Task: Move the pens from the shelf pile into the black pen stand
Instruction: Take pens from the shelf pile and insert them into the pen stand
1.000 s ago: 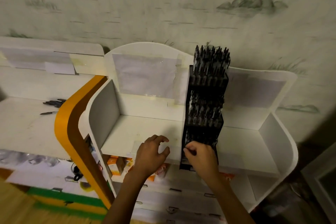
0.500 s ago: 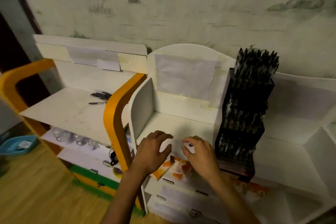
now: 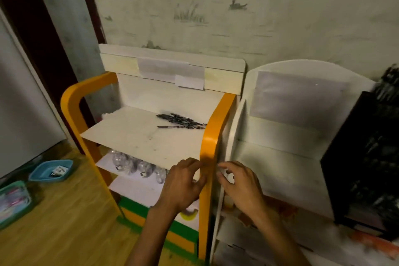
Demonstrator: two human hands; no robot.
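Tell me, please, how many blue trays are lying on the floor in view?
2. One blue tray lies on the wooden floor left of the orange shelf unit; a second teal tray sits nearer, cut by the left frame edge. More may lie out of view.

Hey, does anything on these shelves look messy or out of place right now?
Yes. The loose pens lie in a jumbled pile on the orange-framed shelf, one stray pen apart in front. The black pen stand sits on the white unit at right.
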